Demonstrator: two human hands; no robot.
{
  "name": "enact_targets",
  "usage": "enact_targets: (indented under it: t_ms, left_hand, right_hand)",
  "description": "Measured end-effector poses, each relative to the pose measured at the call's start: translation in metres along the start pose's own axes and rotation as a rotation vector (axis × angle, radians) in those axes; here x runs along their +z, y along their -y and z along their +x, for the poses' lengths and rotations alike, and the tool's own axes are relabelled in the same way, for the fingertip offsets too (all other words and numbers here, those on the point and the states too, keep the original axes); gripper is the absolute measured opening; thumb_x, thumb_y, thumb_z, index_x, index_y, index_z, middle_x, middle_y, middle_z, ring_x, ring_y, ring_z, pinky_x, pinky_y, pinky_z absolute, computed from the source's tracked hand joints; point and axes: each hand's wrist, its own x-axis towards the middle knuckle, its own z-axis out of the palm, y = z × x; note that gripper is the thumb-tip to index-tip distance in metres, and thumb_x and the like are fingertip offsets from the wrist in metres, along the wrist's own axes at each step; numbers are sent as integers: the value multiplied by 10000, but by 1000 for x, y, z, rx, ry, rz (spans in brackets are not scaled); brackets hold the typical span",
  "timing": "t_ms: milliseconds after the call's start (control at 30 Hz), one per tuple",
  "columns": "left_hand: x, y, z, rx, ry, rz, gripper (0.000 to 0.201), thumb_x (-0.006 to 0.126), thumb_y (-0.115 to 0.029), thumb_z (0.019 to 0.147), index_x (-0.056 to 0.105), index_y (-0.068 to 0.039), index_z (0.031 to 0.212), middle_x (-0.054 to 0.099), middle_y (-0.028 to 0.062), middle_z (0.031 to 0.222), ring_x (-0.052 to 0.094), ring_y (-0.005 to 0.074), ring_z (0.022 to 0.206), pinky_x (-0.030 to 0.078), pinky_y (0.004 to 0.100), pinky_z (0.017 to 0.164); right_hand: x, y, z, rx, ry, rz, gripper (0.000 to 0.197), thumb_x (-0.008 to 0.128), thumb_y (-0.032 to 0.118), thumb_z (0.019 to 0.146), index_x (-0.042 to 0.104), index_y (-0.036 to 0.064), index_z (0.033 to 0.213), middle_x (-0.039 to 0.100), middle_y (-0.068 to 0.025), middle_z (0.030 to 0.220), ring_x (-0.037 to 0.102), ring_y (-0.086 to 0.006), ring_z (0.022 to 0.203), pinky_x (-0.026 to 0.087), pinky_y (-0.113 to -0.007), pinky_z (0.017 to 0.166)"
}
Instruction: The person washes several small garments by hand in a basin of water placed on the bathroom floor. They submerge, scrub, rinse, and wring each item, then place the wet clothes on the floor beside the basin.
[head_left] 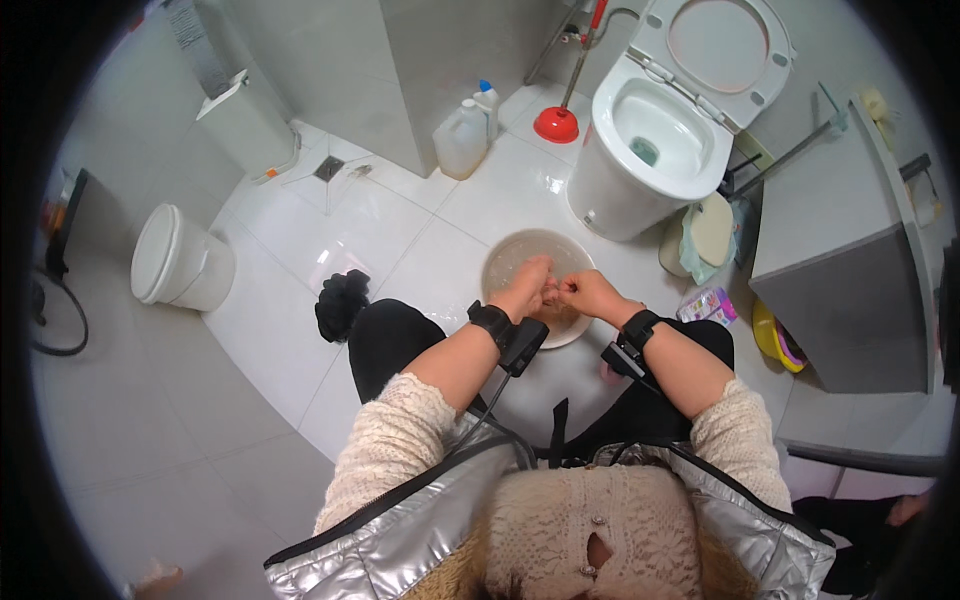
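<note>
A round, pale basin (515, 246) of water stands on the tiled floor between my knees. Both hands come together over it, low and close to the water. My left hand (530, 285) is curled, with its fingertips meeting those of the other hand. Opposite it, my right hand (592, 295) has its fingers bent in a pinch. Whatever lies between the fingers is too small or too hidden to name. Black straps with small devices sit on both wrists, and cream knitted sleeves are pushed up the forearms.
A white toilet (590, 185) with raised lid stands ahead right, beside a red plunger (557, 124) and a plastic jug (462, 142). A lidded bin (708, 235), purple package (708, 306) and grey cabinet (850, 310) are right. Left are a white bucket (183, 260) and black ruffled bundle (343, 305).
</note>
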Motion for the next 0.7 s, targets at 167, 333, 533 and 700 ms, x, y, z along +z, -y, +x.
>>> enact_targets:
  t_ms: [167,333,533,700]
  left_hand:
    - [-2,3,6,-33,41,-50,267,488,-240,864,469,-34,1033,489,69,877,502,165,741,470,281,535]
    - [-3,1,4,56,-11,15,237,500,-252,855,474,-44,967,485,73,832,516,184,684,458,297,523]
    - [1,0,-1,0,16,-93,229,491,-252,851,494,-57,971,525,84,796,519,191,657,433,296,491]
    - [-2,-1,4,51,46,-20,225,479,-249,855,498,-60,977,532,98,774,514,193,631,424,309,472]
  right_hand:
    - [4,-6,8,-98,-44,-52,239,614,187,772,531,14,630,557,-66,569,482,-114,524,409,-288,505]
    - [9,-3,13,-60,-2,51,226,601,183,765,518,14,641,537,-104,569,487,-172,524,413,-319,519]
    - [10,-4,13,-84,-6,-26,189,599,163,734,500,24,651,537,-154,600,518,-278,546,415,-363,539]
    - [12,-8,16,-99,4,86,134,620,109,703,517,23,687,570,-150,642,555,-286,597,440,-362,573]
